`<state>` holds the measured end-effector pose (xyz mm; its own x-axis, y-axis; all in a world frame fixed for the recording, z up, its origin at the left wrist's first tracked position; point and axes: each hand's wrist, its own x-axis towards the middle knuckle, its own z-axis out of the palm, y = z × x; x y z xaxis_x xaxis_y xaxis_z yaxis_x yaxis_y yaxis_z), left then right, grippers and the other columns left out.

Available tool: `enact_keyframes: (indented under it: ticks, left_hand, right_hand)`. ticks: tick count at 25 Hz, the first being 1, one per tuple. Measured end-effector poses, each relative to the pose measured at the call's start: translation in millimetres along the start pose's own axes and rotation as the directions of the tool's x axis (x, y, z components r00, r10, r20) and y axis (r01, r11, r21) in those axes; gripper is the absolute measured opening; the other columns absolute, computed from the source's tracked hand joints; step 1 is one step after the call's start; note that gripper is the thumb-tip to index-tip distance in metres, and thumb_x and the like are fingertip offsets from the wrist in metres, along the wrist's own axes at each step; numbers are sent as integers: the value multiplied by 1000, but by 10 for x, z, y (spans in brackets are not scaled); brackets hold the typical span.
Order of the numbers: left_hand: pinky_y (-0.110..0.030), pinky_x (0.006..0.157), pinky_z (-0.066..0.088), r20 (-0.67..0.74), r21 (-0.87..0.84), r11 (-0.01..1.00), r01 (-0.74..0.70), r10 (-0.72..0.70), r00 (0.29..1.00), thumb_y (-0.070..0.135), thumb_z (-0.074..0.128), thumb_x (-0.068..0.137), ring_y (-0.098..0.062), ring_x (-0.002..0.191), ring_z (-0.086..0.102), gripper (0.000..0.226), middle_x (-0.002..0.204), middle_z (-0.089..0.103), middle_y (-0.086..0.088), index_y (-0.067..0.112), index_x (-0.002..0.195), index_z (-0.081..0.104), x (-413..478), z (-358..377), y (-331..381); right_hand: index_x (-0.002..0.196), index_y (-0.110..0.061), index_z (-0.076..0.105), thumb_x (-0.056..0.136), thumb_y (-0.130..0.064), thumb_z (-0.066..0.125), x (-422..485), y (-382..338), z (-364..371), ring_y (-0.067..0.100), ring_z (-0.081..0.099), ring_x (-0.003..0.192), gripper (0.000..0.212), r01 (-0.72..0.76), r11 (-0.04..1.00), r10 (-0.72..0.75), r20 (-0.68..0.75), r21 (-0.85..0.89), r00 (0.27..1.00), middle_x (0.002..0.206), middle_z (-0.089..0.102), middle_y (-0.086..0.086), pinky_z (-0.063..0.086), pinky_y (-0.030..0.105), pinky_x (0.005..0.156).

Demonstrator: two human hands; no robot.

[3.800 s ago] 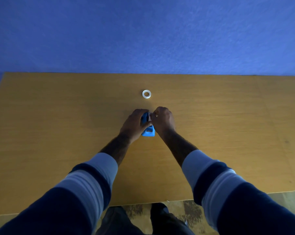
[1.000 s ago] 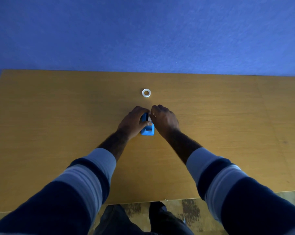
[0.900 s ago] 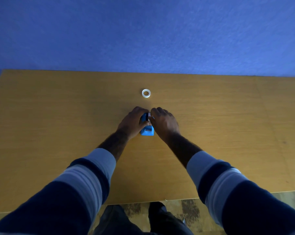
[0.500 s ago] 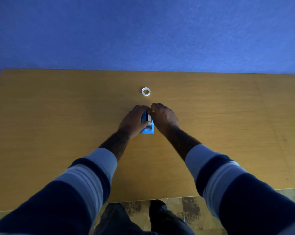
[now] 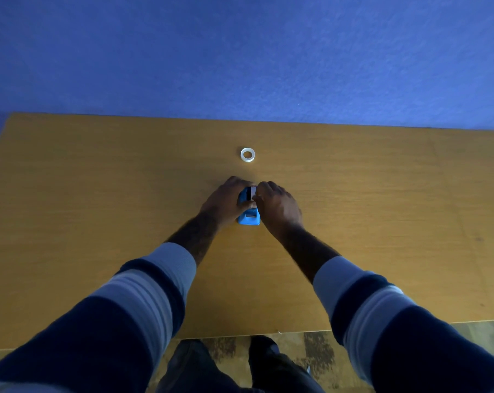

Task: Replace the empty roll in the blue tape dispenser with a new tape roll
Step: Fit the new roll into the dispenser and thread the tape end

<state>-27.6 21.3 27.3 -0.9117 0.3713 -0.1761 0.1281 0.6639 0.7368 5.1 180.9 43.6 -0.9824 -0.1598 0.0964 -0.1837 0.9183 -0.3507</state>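
Blue plastic tape dispenser (image 5: 249,218) sits on the yellow-brown wooden table (image 5: 98,194), middle of the top, cutter end toward the person, both hands closed in around it. Left hand (image 5: 224,204) wraps the dispenser's left side, fingers curled over the far end, thumb across the top: a bracing hold, likely so the light body does not slide or tip while the other hand works. Right hand (image 5: 278,207) comes in from the right, fingertips (image 5: 258,194) pinched narrow at the roll well, on or just beside a small white-and-dark piece (image 5: 251,193) showing between the two hands. Cannot tell whether that piece is the spent core, the hub, or a new roll; too small and half covered. Cannot tell either whether the pinch actually grips it or only touches.

Small white ring of tape or bare core (image 5: 247,154) lies flat on the table beyond the hands, apart from them, toward the blue wall (image 5: 240,52). Probably parked there to keep it clear yet within reach. Which of the two rolls it is cannot be read from here.

Judged step: seating or pulling the roll in the well, mid-task. Hands are close together because the part is small and needs counter-pressure. Risk: the piece slips from the pinch, or the dispenser skids if the left hand loosens.
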Motion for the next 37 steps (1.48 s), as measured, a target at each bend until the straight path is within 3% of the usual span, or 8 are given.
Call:
enact_keyframes:
  ticks: [3, 7, 10, 14, 19, 26, 33, 37]
  left_hand:
    - [-34, 95, 50, -33, -30, 999, 20, -21, 999, 25, 78, 84, -14, 117, 58, 56, 133, 56, 6, 28, 134, 54, -24, 33, -29]
    - [-28, 88, 46, -60, -2, 1000, 22, -22, 998, 26, 78, 84, -10, 107, 58, 49, 125, 57, 6, 26, 127, 56, -19, 69, -46]
    - [-26, 85, 44, -61, -9, 1000, 18, -19, 998, 27, 78, 85, -8, 108, 57, 50, 126, 57, 7, 28, 128, 53, -38, 70, -38]
    - [-29, 86, 49, -63, -23, 1000, 4, -5, 998, 26, 77, 86, -11, 108, 60, 46, 125, 57, 6, 27, 126, 53, -62, 64, -46]
    - [-43, 96, 52, -64, -30, 999, -26, 24, 998, 17, 75, 87, -19, 114, 60, 41, 126, 60, -2, 15, 125, 60, -29, 37, -9]
    - [-30, 91, 49, -65, -42, 999, 0, -3, 998, 17, 76, 87, -14, 112, 59, 42, 125, 58, 1, 18, 125, 59, -37, 48, -7]
    - [-31, 91, 52, -64, -53, 999, 11, -14, 998, 24, 76, 87, -9, 107, 58, 40, 121, 57, 7, 22, 123, 58, -32, 78, -32]
    - [-34, 92, 53, -52, -58, 998, 19, -22, 998, 24, 77, 87, -11, 108, 59, 41, 123, 58, 5, 22, 123, 59, -25, 64, -33]
  right_hand:
    - [95, -7, 62, 92, -9, 65, 113, -12, -49, 16, 53, 67, 5, -6, 1000, 6, 18, -12, 1000, 85, 63, 6, 38, 29, 57]
    - [98, -8, 62, 96, -15, 60, 279, -7, -105, 21, 59, 68, 7, -33, 999, 31, 101, 17, 994, 89, 62, 6, 47, 32, 56]
    - [95, -9, 63, 97, -16, 57, 320, 20, -111, 21, 60, 69, 10, -37, 999, 35, 121, 15, 992, 88, 61, 5, 46, 31, 55]
    - [94, -9, 64, 96, -14, 60, 209, 26, -61, 18, 61, 70, 6, -27, 1000, 27, 79, 9, 997, 85, 62, 4, 49, 29, 55]
    - [111, -9, 67, 93, -15, 66, -17, 11, -3, 20, 63, 86, 20, 14, 1000, -14, 10, 6, 1000, 98, 69, 6, 50, 30, 66]
    - [98, -7, 68, 85, -12, 74, 67, -13, -48, 20, 65, 78, 16, 72, 992, -68, 37, -105, 997, 88, 69, 7, 57, 35, 67]
    - [89, -6, 64, 83, -4, 73, 116, -34, -50, 12, 49, 69, 11, 59, 995, -57, 28, -76, 998, 79, 65, 8, 41, 28, 61]
    - [93, -6, 65, 90, -6, 67, 119, 9, -72, 16, 58, 73, 4, 50, 998, -47, 62, -42, 997, 83, 65, 7, 43, 26, 58]
